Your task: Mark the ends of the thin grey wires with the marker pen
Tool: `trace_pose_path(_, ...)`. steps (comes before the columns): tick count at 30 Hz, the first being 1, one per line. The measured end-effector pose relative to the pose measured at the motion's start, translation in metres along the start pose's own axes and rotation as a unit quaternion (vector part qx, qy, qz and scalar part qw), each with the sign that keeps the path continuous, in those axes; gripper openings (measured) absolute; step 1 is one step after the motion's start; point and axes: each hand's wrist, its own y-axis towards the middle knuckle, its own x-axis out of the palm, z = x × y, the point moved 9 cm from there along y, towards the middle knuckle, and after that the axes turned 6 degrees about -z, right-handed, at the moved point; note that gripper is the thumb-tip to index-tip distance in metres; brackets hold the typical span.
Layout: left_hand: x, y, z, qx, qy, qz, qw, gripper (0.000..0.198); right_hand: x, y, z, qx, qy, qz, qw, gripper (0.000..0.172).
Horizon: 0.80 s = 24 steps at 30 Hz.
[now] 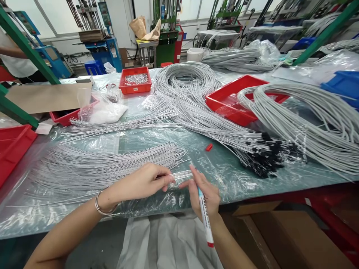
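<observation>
My left hand (147, 182) pinches the right ends of a fan of thin grey wires (92, 164) lying on the plastic-covered table (157, 138). My right hand (203, 192) holds a white marker pen (205, 220) with a red end, its tip pointing up at the wire ends between the two hands. A bracelet sits on my left wrist. A small red pen cap (209, 147) lies on the table just beyond my right hand.
A larger bundle of grey cables with black ends (263, 155) lies to the right. Red trays (135, 79) (235, 99) (11, 147), coiled cables (185, 76), a plastic bag (105, 110) and cardboard (47, 98) stand further back. A cardboard box (291, 239) is below the table edge.
</observation>
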Motion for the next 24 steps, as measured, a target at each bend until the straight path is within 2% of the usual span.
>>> trace_pose_path(3, 0.003, 0.005, 0.006, 0.02, 0.008, 0.003, 1.0, 0.041, 0.006, 0.0, -0.011, -0.032, -0.013, -0.007, 0.999, 0.061)
trace_pose_path(6, 0.003, 0.008, 0.01, 0.029, 0.006, 0.005, 1.0, 0.039, 0.003, 0.0, -0.008, -0.015, -0.011, -0.007, 1.0, 0.054)
trace_pose_path(9, 0.004, 0.007, 0.012, 0.025, 0.0, -0.008, 1.0, 0.037, -0.004, 0.005, 0.005, 0.046, 0.025, -0.028, 0.998, 0.032)
trace_pose_path(11, 0.008, 0.007, 0.014, 0.028, 0.001, -0.028, 0.999, 0.033, -0.002, 0.011, 0.013, 0.084, 0.068, -0.08, 0.991, 0.017)
trace_pose_path(14, 0.016, 0.007, 0.015, 0.034, -0.003, -0.062, 0.997, 0.026, 0.01, 0.016, 0.012, 0.107, 0.104, -0.185, 0.971, 0.027)
trace_pose_path(16, 0.02, 0.007, 0.014, 0.029, -0.006, -0.074, 0.997, 0.025, 0.016, 0.017, 0.011, 0.115, 0.112, -0.221, 0.962, 0.03)
trace_pose_path(20, 0.021, 0.005, 0.009, 0.013, -0.008, -0.089, 0.996, 0.025, 0.017, 0.014, 0.014, 0.137, 0.128, -0.22, 0.957, 0.033)
trace_pose_path(24, 0.019, 0.003, 0.002, 0.001, -0.061, -0.089, 0.994, 0.026, 0.018, 0.005, 0.026, 0.204, 0.198, -0.209, 0.936, 0.04)
